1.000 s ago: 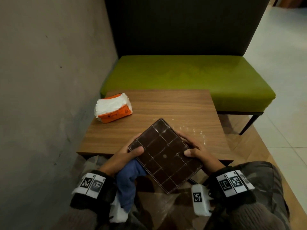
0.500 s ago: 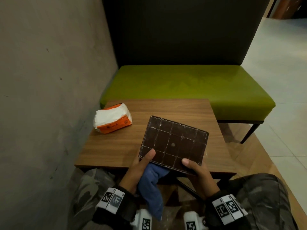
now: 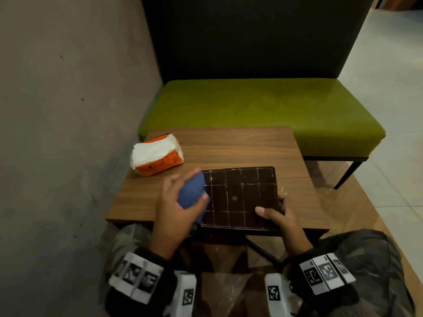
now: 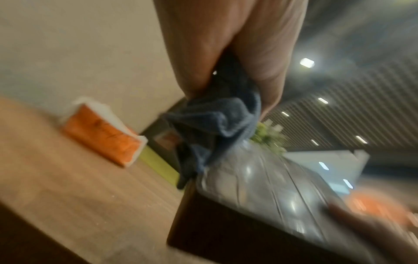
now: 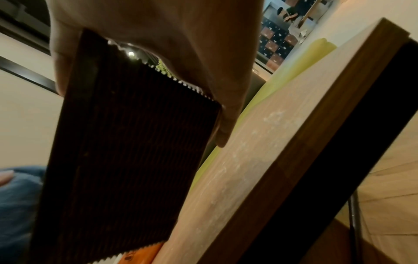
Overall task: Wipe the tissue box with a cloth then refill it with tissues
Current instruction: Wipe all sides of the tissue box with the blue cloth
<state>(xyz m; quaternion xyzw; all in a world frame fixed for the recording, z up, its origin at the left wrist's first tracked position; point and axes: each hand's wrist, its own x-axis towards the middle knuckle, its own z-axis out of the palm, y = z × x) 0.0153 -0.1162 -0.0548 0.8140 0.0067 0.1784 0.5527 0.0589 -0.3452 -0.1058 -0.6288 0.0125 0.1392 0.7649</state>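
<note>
The dark brown tissue box (image 3: 239, 197) lies flat at the near edge of the wooden table (image 3: 229, 147), its gridded face up. My right hand (image 3: 278, 213) grips its near right corner, thumb on top, fingers round the edge; the right wrist view shows the box's ribbed side (image 5: 126, 142). My left hand (image 3: 180, 200) holds a bunched blue cloth (image 3: 191, 191) against the box's left edge. In the blurred left wrist view the cloth (image 4: 217, 128) hangs from the fingers onto the box's glossy top (image 4: 260, 187). An orange pack of white tissues (image 3: 158, 157) lies at the table's left, by the wall.
A grey wall (image 3: 68, 110) runs along the table's left side. Behind the table stands a green bench (image 3: 263, 113) with a dark backrest. White dust specks mark the table (image 5: 260, 135) right of the box. My knees are below the table's near edge.
The box has turned square to the table and settled flat. My left hand let go of its near left corner and brought the cloth up onto its left edge.
</note>
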